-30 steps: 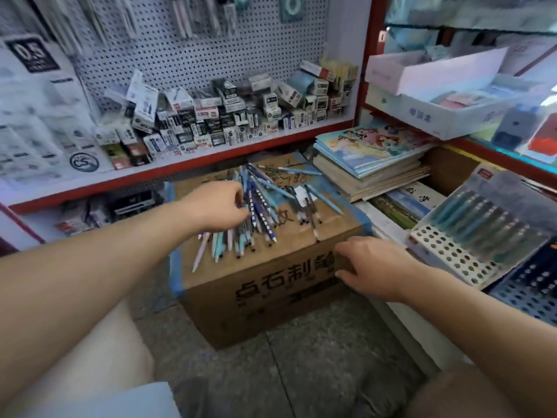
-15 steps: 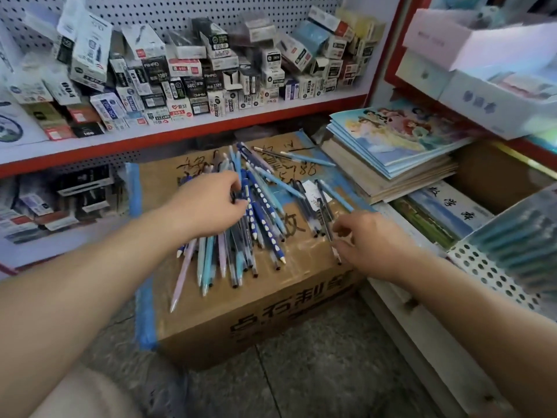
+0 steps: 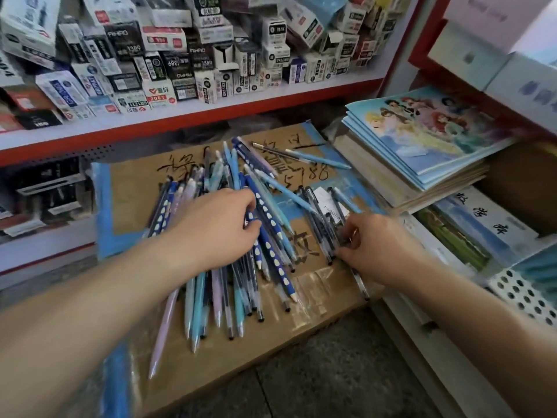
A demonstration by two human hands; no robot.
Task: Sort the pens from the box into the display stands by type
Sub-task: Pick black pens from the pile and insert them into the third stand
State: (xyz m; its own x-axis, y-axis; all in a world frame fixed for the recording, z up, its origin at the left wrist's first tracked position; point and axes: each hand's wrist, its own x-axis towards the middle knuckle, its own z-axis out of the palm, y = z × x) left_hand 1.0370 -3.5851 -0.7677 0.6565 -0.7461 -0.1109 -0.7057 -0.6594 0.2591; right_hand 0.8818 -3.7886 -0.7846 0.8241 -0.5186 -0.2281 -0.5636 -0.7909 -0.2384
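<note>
Sorting hardly begun, by appearance. Pens (image 3: 275,263) lie mixed in a heap atop the closed box (image 3: 132,200). Left hand (image 3: 217,233) curls round several there; right hand (image 3: 382,251) pinches dark pens (image 3: 321,227). Stand (image 3: 527,294) at right, contents unclear.

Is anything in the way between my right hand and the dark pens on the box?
Nothing visible. The right hand is there, its fingers curled onto the dark pens lying on the brown cardboard box.

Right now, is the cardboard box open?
No, the cardboard box is taped shut and the pens lie in a loose pile on its closed top.
</note>
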